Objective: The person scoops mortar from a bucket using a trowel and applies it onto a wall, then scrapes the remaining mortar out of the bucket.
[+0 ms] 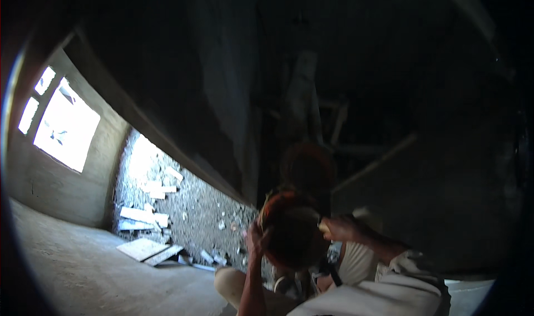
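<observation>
A round reddish-orange basin [276,205] is tilted in front of me, low in the picture's middle, its inside mostly in deep shadow. On its left side my left hand [256,239] is closed around the rim. At the right side of the basin is my right hand [340,228], fingers closed; whatever is in them is too dark to make out. A pale patch shows inside the basin near that hand. Just beyond, a second round, dark reddish thing [308,166] is barely visible.
Dark walls surround a narrow space ahead, with a dim wooden frame [338,121]. Left lie rubble ground [200,216], loose boards [142,249] and a concrete floor [72,266]. A bright window [67,124] opens in the left wall. My legs and feet are below the basin.
</observation>
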